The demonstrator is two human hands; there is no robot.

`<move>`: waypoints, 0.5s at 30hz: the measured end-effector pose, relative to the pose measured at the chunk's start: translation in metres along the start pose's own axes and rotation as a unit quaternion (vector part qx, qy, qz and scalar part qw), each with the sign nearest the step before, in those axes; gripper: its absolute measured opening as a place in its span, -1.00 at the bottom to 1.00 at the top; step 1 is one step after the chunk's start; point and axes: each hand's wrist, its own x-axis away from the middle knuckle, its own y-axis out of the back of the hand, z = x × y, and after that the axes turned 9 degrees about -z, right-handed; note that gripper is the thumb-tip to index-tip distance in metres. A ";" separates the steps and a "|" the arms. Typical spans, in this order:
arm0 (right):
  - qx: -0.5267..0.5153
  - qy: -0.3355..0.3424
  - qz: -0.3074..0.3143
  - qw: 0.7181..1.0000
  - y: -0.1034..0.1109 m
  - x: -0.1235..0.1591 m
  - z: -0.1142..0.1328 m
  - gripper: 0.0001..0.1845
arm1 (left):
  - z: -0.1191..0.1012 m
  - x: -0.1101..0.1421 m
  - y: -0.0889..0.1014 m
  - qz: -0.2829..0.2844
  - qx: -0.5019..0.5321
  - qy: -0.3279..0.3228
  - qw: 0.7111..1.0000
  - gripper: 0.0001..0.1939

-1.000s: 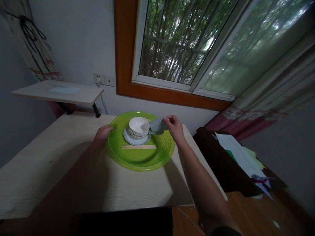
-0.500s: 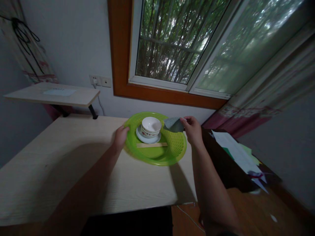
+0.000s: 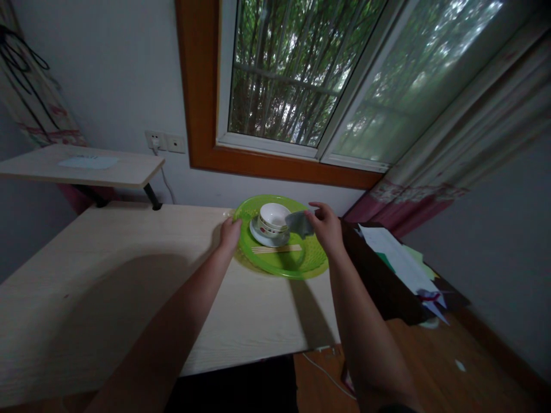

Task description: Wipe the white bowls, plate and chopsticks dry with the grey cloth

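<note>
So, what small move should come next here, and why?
Probably lower the grey-green cloth onto the right side of the green tray: the right grip holds it above that side, beside the stacked bowls, and the left grip, on the tray's left rim, could steady it.

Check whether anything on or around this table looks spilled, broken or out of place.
Nothing looks spilled or broken. The bowls sit stacked on a plate in the green tray, with chopsticks lying in front. Only the papers at the right look untidy, overlapping at different angles with corners sticking out.
</note>
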 end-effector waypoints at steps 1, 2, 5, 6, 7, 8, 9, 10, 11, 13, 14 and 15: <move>-0.019 0.000 0.001 1.000 -0.001 0.001 0.003 -0.46 | -0.002 0.000 0.000 -0.010 -0.012 -0.003 1.000 -0.62; -0.039 -0.003 0.005 0.999 -0.003 0.002 0.007 -0.46 | -0.004 0.001 0.002 -0.026 -0.026 -0.014 0.999 -0.61; -0.110 -0.015 0.027 0.993 -0.010 0.008 0.022 -0.45 | -0.019 0.008 0.012 -0.075 -0.064 -0.104 0.990 -0.55; -0.136 -0.019 0.036 0.990 -0.014 0.010 0.028 -0.46 | -0.028 0.012 0.018 -0.075 -0.071 -0.145 0.984 -0.54; -0.163 -0.023 0.046 0.985 -0.017 0.013 0.035 -0.48 | -0.037 0.018 0.024 -0.058 -0.072 -0.184 0.979 -0.57; -0.190 -0.025 0.058 0.980 -0.021 0.016 0.043 -0.50 | -0.048 0.023 0.032 -0.021 -0.070 -0.216 0.974 -0.60; -0.216 -0.026 0.071 0.973 -0.025 0.020 0.051 -0.51 | -0.060 0.030 0.039 0.021 -0.065 -0.238 0.969 -0.63; -0.243 -0.027 0.089 0.966 -0.029 0.023 0.060 -0.53 | -0.071 0.035 0.047 0.063 -0.055 -0.244 0.966 -0.64; -0.266 -0.028 0.114 0.957 -0.033 0.027 0.068 -0.55 | -0.082 0.040 0.055 0.103 -0.043 -0.236 0.965 -0.61; -0.292 -0.024 0.172 0.940 -0.041 0.034 0.086 -0.58 | -0.099 0.045 0.070 0.157 -0.043 -0.206 0.965 -0.52; -0.293 -0.017 0.207 0.933 -0.046 0.037 0.094 -0.58 | -0.105 0.046 0.077 0.175 -0.039 -0.190 0.965 -0.47; -0.295 -0.009 0.238 0.925 -0.051 0.041 0.101 -0.59 | -0.109 0.046 0.084 0.189 -0.034 -0.176 0.965 -0.42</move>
